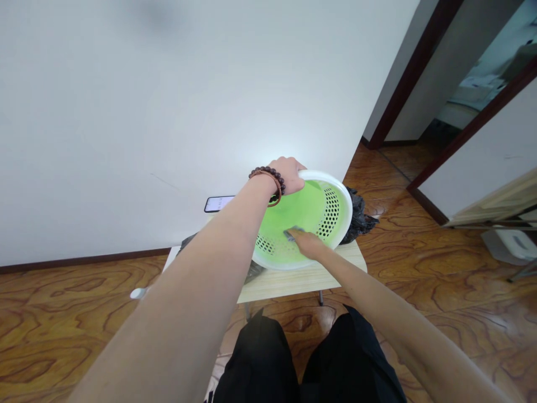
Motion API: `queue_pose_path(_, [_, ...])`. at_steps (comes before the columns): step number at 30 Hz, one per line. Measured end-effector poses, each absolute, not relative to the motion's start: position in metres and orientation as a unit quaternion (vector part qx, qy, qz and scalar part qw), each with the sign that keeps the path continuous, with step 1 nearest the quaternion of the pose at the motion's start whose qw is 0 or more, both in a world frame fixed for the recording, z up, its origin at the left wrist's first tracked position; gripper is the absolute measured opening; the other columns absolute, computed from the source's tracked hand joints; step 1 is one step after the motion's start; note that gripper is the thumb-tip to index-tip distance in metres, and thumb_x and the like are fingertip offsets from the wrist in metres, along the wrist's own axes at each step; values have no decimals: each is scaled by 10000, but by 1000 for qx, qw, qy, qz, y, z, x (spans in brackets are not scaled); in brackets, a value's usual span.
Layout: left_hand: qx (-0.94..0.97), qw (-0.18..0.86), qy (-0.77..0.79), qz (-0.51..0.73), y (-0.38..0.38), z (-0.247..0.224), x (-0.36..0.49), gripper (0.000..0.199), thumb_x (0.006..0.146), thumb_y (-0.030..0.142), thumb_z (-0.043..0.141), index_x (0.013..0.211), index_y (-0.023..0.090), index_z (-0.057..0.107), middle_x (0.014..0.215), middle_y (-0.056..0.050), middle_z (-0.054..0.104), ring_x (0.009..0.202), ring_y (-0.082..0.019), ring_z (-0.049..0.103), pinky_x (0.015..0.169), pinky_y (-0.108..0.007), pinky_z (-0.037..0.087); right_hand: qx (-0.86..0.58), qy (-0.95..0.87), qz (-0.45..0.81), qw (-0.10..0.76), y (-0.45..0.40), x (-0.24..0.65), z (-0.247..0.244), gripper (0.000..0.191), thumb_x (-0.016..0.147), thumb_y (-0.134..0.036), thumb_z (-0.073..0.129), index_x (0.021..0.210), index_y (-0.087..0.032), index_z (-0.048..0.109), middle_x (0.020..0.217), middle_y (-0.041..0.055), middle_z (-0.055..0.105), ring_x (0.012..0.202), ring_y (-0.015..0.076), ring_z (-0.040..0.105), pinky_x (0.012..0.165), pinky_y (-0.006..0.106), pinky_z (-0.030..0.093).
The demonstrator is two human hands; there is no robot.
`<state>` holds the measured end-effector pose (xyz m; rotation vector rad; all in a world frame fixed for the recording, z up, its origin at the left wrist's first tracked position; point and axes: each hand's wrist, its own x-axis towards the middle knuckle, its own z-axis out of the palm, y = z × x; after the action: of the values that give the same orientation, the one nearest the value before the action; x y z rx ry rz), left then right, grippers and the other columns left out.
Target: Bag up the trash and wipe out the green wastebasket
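Asker: Where is the person's grip?

Describer: The right hand (308, 244) reaches down inside a basket (304, 207), its fingers closed on a small grey cloth (292, 233) (cloth by its look; much of it is hidden). The left hand (288, 170) is clamped over the white rim at the far side, a beaded bracelet (277, 178) on its wrist.

Asker: How does the cloth lie from each hand?

Describer: It sticks out at the right hand's fingertips, forward and to the left, against the green inside. The right hand is the nearer one; from the left hand, the cloth lies back toward the person's body. Its visible part is short and runs roughly left to right. The basket is round, so it has no long axis.

Asker: And beyond the basket?

Describer: It is at the pale wooden counter (285, 284), right in front of the person. A crumpled black bag (358, 218) lies just beside it on the right, and a greyish bag (254, 272) shows at its near left edge. Farther left, near the white wall (188, 112), lies a phone (218, 203) with its screen lit. The person's dark-clad knees (262, 358) are on the near side, above a wood-patterned floor (419, 268).
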<state>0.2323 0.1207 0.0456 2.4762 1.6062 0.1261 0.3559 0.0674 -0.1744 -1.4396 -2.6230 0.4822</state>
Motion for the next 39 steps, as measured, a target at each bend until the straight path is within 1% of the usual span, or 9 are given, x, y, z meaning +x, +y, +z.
queue_pose_path(6, [832,101,542,56,121,45,231,402,588,243,524,966,259,658,762,-44,638,688,-173,559,552,-253,372,-382,-904,180,71,20,361,-164,606,740,-1,335,1324,-161,323,1343,69,376,1219,155,352,990,318,314])
queue_pose_path(10, [836,106,534,64,118,47,228,380,626,305,533,986,266,648,754,-26,646,686,-161,563,582,-246,383,-349,-906,220,93,-7,379,-145,578,745,-2,325,1288,-193,385,1273,49,469,1151,140,440,960,304,358])
queue_pose_path(13, [841,102,524,86,111,44,219,390,676,399,515,1025,265,627,799,-13,659,738,-158,571,640,-242,395,-390,-880,223,152,-1,384,-131,538,779,-19,293,1275,-200,395,1239,38,503,1110,132,476,943,293,378])
queue_pose_path(17, [838,99,518,142,95,28,202,419,743,447,462,1101,261,578,954,-17,660,855,-158,574,750,-247,403,-474,-835,148,236,38,372,-130,563,786,-9,253,1317,-181,324,1325,50,402,1199,135,374,988,317,328])
queue_pose_path(21, [829,85,517,196,85,7,189,454,773,478,435,1154,249,529,1053,-21,634,906,-165,579,819,-275,407,-476,-859,130,135,69,355,-155,569,745,30,285,1281,-135,385,1341,85,376,1273,147,243,1018,329,267])
queue_pose_path(24, [823,66,516,228,82,-2,185,500,782,459,441,1240,259,431,1140,-8,592,955,-170,571,850,-286,407,-477,-868,131,41,73,350,-177,533,740,32,309,1247,-91,422,1306,124,415,1246,166,302,1002,316,275])
queue_pose_path(31, [792,-3,582,183,80,18,202,737,798,314,442,1375,288,-16,1165,-10,574,972,-192,558,860,-333,400,-510,-850,132,-21,73,362,-161,460,765,-25,341,1189,-148,471,1161,115,538,1053,199,510,863,317,394])
queue_pose_path(36, [836,-104,531,93,93,45,221,576,727,180,471,1278,291,345,1227,-15,506,1074,-210,479,947,-362,313,-540,-832,126,-29,76,366,-147,382,777,-55,351,1104,-136,531,1050,135,583,952,231,560,782,343,430])
queue_pose_path(39, [849,-83,521,38,106,44,224,444,731,239,456,1171,297,469,1079,-20,579,933,-195,547,837,-317,392,-538,-834,125,-19,72,359,-151,405,779,-44,345,1140,-132,506,1096,137,560,1001,217,536,810,327,419])
